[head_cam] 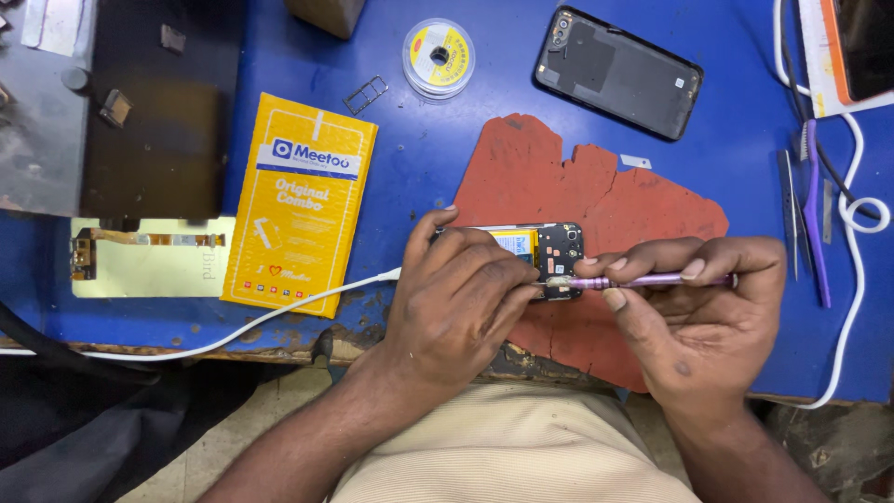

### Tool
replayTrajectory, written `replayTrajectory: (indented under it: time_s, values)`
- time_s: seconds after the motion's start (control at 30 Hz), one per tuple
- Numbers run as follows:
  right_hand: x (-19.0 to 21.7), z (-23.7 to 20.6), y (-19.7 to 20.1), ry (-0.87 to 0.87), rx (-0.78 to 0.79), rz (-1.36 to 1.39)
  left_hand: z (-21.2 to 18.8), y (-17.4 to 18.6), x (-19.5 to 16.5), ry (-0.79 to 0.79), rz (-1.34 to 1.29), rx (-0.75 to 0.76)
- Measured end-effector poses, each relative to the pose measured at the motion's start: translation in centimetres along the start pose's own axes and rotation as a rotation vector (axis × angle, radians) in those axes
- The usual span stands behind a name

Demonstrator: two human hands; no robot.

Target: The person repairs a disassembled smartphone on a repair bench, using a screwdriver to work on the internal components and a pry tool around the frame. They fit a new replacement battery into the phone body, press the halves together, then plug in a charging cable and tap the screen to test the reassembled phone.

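Blue bench [438, 158] | red mat [596, 196] | opened phone [549, 251] | yellow packet [300, 205]

Purple screwdriver [652, 279] with a brushed metal sheen; torn red mat [596, 196] matt and rough-edged; yellow packet [300, 205] glossy paper; black back cover [616, 73] smooth plastic; blue tabletop [447, 149] scuffed, chipped.
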State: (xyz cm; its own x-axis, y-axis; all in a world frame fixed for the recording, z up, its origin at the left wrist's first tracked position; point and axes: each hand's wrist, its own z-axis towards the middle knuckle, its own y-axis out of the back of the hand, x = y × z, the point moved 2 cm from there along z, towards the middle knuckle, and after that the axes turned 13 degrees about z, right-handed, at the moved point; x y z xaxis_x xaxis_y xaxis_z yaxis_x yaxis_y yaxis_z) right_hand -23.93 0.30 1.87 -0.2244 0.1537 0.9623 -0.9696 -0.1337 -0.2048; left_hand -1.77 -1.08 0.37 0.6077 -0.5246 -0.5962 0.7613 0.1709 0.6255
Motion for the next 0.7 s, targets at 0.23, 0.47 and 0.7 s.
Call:
replayTrajectory:
  time_s: [0.23, 0.47, 0.7]
  values:
    - [1.7, 0.0, 1.3, 0.077, -0.015, -0.262, -0.1, -0.1, 0.0, -0.018, 0.039, 0.017]
    - [0.4, -0.4, 2.9, 0.033, 0.072, -0.275, -0.2, -0.7, -0.2, -0.081, 0.148, 0.078]
    - [-0.5, -1.2, 3.5, 0.021, 0.08, -0.257, -0.4, -1.0, -0.2, -0.071, 0.169, 0.09]
